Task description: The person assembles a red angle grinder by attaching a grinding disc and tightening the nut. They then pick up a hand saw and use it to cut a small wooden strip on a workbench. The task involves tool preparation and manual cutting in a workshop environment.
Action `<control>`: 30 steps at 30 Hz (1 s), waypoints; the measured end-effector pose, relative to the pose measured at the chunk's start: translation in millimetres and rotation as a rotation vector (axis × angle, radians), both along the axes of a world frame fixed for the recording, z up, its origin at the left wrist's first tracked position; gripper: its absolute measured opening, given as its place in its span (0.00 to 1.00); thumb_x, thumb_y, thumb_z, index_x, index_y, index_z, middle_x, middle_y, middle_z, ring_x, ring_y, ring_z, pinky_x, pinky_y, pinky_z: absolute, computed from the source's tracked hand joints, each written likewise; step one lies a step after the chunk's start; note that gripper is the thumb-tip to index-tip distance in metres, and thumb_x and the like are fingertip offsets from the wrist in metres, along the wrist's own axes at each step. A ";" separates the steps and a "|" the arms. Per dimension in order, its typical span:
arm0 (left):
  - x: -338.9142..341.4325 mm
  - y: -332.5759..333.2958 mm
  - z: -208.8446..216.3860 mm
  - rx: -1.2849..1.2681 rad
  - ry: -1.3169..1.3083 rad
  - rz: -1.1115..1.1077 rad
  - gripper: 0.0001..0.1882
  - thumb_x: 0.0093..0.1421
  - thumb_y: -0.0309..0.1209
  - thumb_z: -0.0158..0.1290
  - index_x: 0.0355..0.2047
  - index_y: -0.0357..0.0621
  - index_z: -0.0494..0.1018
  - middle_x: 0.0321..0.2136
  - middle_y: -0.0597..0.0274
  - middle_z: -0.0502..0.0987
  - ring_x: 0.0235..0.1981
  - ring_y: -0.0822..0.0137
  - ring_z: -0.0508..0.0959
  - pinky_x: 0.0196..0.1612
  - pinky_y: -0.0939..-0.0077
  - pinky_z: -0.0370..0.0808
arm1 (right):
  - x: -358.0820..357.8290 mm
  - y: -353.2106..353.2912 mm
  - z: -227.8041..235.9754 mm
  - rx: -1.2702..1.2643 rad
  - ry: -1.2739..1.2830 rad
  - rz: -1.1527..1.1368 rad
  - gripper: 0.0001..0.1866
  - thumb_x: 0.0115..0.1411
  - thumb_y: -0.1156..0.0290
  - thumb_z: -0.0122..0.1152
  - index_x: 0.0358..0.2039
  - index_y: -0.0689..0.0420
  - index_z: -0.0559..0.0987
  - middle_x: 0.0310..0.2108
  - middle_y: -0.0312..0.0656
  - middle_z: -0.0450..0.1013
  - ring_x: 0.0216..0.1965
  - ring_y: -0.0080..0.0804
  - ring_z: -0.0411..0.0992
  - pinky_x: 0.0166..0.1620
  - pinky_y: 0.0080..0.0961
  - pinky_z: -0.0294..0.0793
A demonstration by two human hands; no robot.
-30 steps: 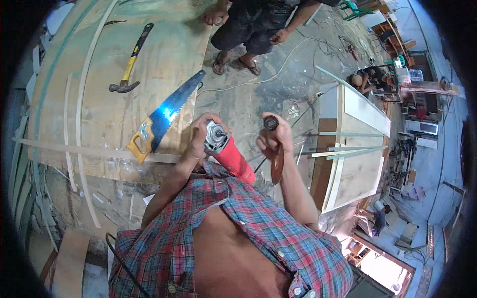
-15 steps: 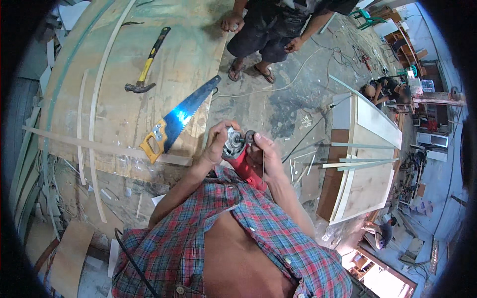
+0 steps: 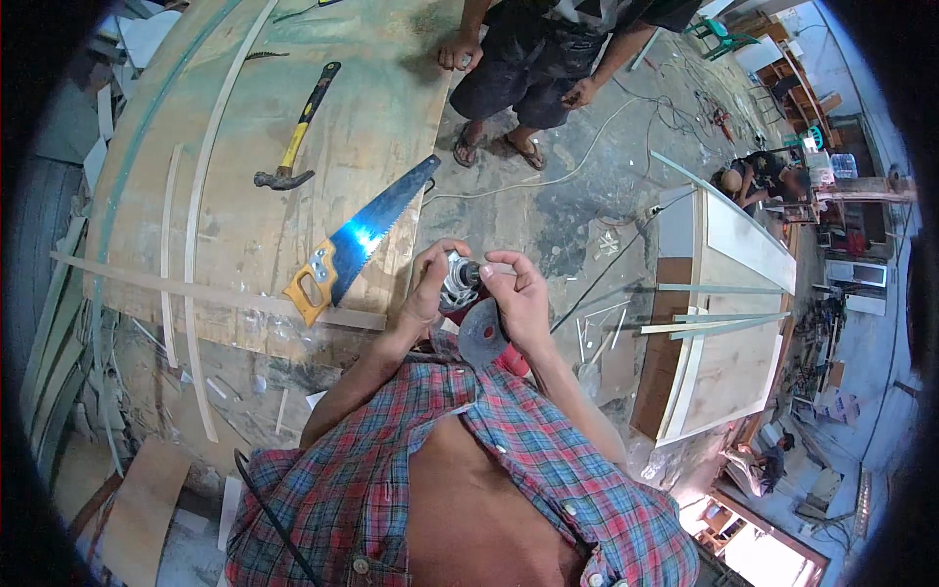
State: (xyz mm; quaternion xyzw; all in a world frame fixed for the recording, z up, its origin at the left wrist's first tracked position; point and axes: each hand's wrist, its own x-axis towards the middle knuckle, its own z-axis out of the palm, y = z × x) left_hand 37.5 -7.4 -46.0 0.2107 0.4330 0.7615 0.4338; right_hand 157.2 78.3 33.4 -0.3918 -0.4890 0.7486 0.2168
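My left hand (image 3: 428,279) is closed around the silver gear head of an angle grinder (image 3: 458,284). The grinder's red body (image 3: 513,360) shows below, partly covered by a grey round disc (image 3: 482,335) with a hole in it. My right hand (image 3: 521,298) is closed, with the disc against its lower fingers. Its thumb and index finger pinch at the dark spindle end of the grinder; any small part between them is too small to make out.
On the plywood sheet (image 3: 264,225) to the left lie a handsaw (image 3: 367,235), a hammer (image 3: 299,137) and long wood strips (image 3: 203,196). A person (image 3: 533,68) stands ahead. A wooden cabinet-like box (image 3: 724,323) with strips on it stands right; a cable (image 3: 611,264) runs nearby.
The disc, edge-on before, has turned to show its flat face below my right hand. My right thumb and index finger have moved to the spindle, where a dark ring-shaped part was held.
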 end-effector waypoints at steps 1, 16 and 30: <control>-0.3 -0.2 -5.5 0.006 -0.012 -0.006 0.32 0.65 0.62 0.48 0.44 0.41 0.73 0.34 0.68 0.75 0.33 0.78 0.75 0.37 0.82 0.72 | 0.2 -1.1 -2.6 0.107 -0.020 0.029 0.08 0.66 0.73 0.62 0.41 0.63 0.80 0.22 0.27 0.73 0.23 0.12 0.65 0.26 0.13 0.63; 2.1 -2.9 -35.3 0.046 -0.256 -0.014 0.27 0.70 0.56 0.42 0.50 0.43 0.68 0.36 0.63 0.77 0.36 0.72 0.78 0.40 0.77 0.76 | -4.8 13.7 19.4 0.591 -0.304 0.402 0.14 0.60 0.72 0.67 0.46 0.60 0.81 0.16 0.26 0.61 0.20 0.12 0.58 0.24 0.19 0.59; 10.3 -1.9 -54.7 0.017 -0.352 0.008 0.30 0.67 0.59 0.44 0.48 0.42 0.70 0.36 0.65 0.75 0.37 0.73 0.76 0.41 0.78 0.74 | -38.2 35.4 -27.8 0.402 -0.191 0.016 0.19 0.70 0.57 0.55 0.36 0.62 0.82 0.19 0.24 0.64 0.22 0.12 0.58 0.25 0.18 0.56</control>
